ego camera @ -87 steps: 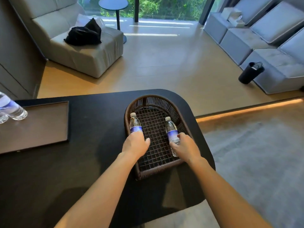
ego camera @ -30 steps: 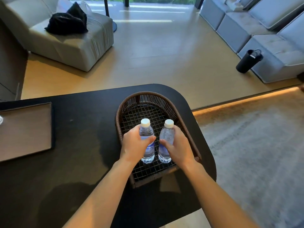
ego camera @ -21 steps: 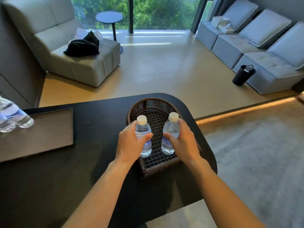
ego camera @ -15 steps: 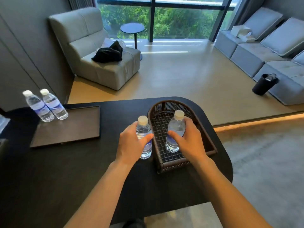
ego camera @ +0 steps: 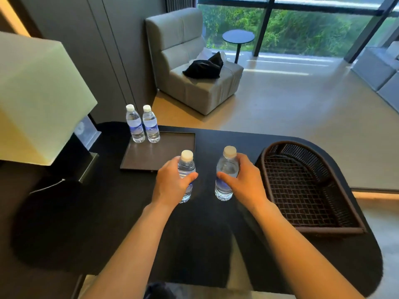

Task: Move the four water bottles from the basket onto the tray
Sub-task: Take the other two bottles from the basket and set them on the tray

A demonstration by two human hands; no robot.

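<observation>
My left hand [ego camera: 172, 184] grips one clear water bottle [ego camera: 187, 167] upright, just in front of the tray's near right corner. My right hand [ego camera: 246, 182] grips a second water bottle [ego camera: 226, 169] upright, between the tray and the basket. Both bottles hang over the black table. The dark brown tray [ego camera: 170, 152] lies at the back left, and two more bottles [ego camera: 142, 124] stand side by side on its far left corner. The woven brown basket [ego camera: 302, 184] at the right holds nothing.
The black table [ego camera: 86, 223] has a rounded right end past the basket. A lamp with a large pale shade [ego camera: 36, 96] stands at the left, its base close to the tray. An armchair and floor lie beyond the table.
Both hands lifted the two lying bottles upright out of the basket and carried them left. They now hang over the table near the tray, and the basket is empty.
</observation>
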